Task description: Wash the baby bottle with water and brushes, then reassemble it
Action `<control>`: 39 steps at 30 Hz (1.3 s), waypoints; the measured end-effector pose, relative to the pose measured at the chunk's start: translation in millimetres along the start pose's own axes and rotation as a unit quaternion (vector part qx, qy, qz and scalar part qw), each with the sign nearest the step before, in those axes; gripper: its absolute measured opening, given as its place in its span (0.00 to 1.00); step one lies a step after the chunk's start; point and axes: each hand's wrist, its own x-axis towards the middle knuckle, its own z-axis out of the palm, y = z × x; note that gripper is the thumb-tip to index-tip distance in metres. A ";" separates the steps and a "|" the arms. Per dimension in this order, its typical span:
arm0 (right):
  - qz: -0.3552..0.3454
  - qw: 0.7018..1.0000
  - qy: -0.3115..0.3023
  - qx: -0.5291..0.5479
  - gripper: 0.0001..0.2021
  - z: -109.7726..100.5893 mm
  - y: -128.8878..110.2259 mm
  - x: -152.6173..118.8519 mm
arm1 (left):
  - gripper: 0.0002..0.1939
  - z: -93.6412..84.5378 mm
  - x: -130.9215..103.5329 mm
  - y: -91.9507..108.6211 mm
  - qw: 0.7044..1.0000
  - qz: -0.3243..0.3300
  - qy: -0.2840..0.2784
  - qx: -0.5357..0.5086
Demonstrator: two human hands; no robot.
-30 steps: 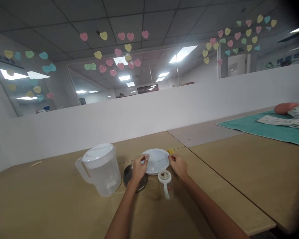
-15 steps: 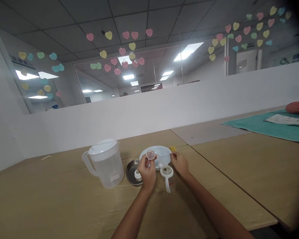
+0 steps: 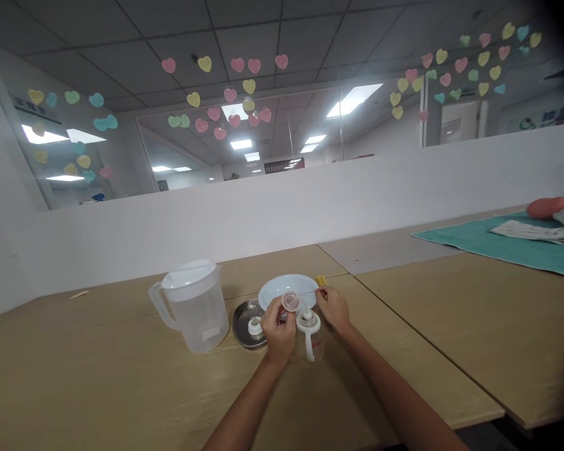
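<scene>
My left hand (image 3: 280,327) pinches a translucent, ringed bottle nipple (image 3: 290,302), its round base facing me. My right hand (image 3: 333,308) is closed on one end of a thin wire-like rod (image 3: 307,292), which runs left toward the nipple. Whether its tip touches the nipple I cannot tell. Just below and between the hands stands a clear feeding bottle (image 3: 316,347) with a white collar and handle. Behind the hands lies a pale blue-white basin (image 3: 273,288). Left of my left hand, a metal tray (image 3: 240,333) holds a white bottle ring with a clear part (image 3: 255,326).
A clear lidded pitcher (image 3: 201,319) stands left of the tray. Something yellow (image 3: 321,280) lies behind my right hand. At far right, a teal mat (image 3: 474,241) bears a patterned cloth (image 3: 521,229) and a reddish object (image 3: 548,207). A white wall (image 3: 263,213) rises behind the table.
My left hand has lowered the nipple slightly and shifted it right, closer to my right hand. The view has turned a little to the right.
</scene>
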 end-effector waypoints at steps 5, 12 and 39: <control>0.034 0.999 -0.018 0.007 0.12 -2.2 -3.6 -1.7 | 0.05 2.5 -6.7 -6.3 0.998 0.052 -0.036 0.029; 0.037 0.999 -0.006 0.008 0.14 -0.8 -3.8 -2.9 | 0.05 -5.0 -10.4 -0.9 0.985 0.119 -0.122 0.026; -0.386 0.909 0.135 0.082 0.13 -3.1 -27.5 -46.4 | 0.14 -73.6 14.1 -71.5 0.912 -0.111 -0.128 0.375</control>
